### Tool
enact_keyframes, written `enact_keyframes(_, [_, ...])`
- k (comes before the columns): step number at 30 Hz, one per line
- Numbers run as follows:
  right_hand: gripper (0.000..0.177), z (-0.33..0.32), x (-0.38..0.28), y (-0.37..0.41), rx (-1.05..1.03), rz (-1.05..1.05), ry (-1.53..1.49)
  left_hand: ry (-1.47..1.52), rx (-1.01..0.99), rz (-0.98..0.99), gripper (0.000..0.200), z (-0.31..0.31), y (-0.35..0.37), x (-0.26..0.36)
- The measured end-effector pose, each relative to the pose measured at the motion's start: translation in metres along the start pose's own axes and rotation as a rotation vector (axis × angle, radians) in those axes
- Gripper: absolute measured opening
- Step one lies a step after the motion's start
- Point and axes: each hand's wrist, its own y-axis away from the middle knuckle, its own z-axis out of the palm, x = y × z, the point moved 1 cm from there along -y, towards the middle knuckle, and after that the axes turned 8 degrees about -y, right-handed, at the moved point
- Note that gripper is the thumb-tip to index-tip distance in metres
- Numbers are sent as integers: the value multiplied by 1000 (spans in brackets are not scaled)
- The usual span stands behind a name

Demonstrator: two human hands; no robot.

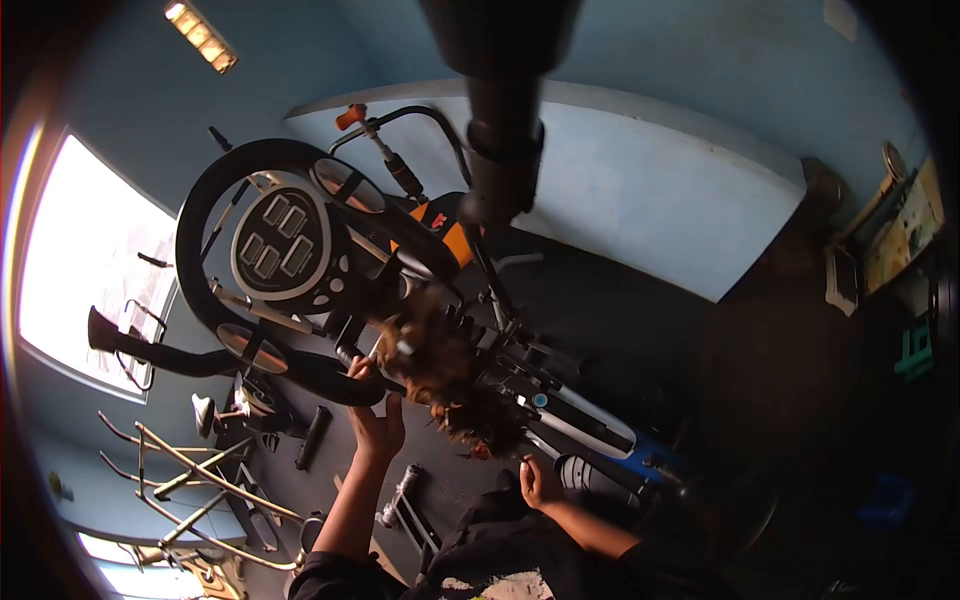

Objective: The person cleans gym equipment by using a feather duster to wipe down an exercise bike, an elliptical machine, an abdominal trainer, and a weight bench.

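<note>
A brown feather duster (430, 365) runs diagonally across the middle of the view, its far end blurred. My right hand (541, 484) is closed around its near end, where the handle is mostly hidden. My left hand (376, 425) grips the lower end of a curved black handlebar (190, 225), with fingers and thumb on either side. This handlebar loops around the round grey console (285, 240) of an exercise machine. The duster's feathers lie in front of the post below the console.
Beyond the console stands another machine with an orange-and-black panel (455, 245). A blue-and-white machine frame (600, 430) is at right. Metal bars (190, 480) stand lower left, below a bright window (85, 260). A pale low wall (650, 185) borders the dark floor.
</note>
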Motion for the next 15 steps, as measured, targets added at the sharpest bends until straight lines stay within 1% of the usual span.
enact_keyframes(1, [21, -2, 1, 1, -57, 21, 21, 19, -27, 18, 52, 5, 8, -6])
enact_keyframes(2, [20, -5, 2, 6, -63, 48, 63, -105, 62, -56, 55, 11, 22, -16])
enact_keyframes(3, [20, 0, 20, 17, -17, 69, 162, -233, 154, -129, 58, 17, 38, -29])
enact_keyframes(4, [21, -2, 31, 31, 20, 93, 179, -259, 182, -232, 61, 25, 58, -46])
enact_keyframes(5, [22, -6, 41, 41, 61, 114, 196, -247, 168, -213, 61, 31, 67, -56])
enact_keyframes(7, [26, -16, 51, 61, 58, 292, 255, 29, -53, -422, 59, 43, 85, -79])
enact_keyframes(8, [28, -21, 55, 70, 78, 369, 252, 101, -132, -450, 62, 52, 96, -93])
enact_keyframes(9, [30, -26, 56, 77, 103, 444, 249, 115, -150, -438, 62, 56, 96, -96])
enact_keyframes(10, [31, -27, 54, 83, 171, 443, 246, 173, -234, -462, 65, 64, 91, -96])
enact_keyframes(11, [32, -25, 52, 87, 163, 440, 194, 229, -319, -484, 67, 71, 83, -97])
enact_keyframes(12, [32, -15, 51, 89, 210, 363, 174, 314, -375, -530, 73, 78, 76, -102])
enact_keyframes(13, [32, -1, 50, 92, 255, 288, 157, 326, -394, -516, 73, 84, 68, -109])
enact_keyframes(14, [32, 12, 49, 95, 273, 301, 162, 332, -381, -497, 74, 94, 62, -114])
enact_keyframes(15, [30, 26, 41, 90, 211, 306, 151, 339, -367, -481, 75, 106, 58, -120])
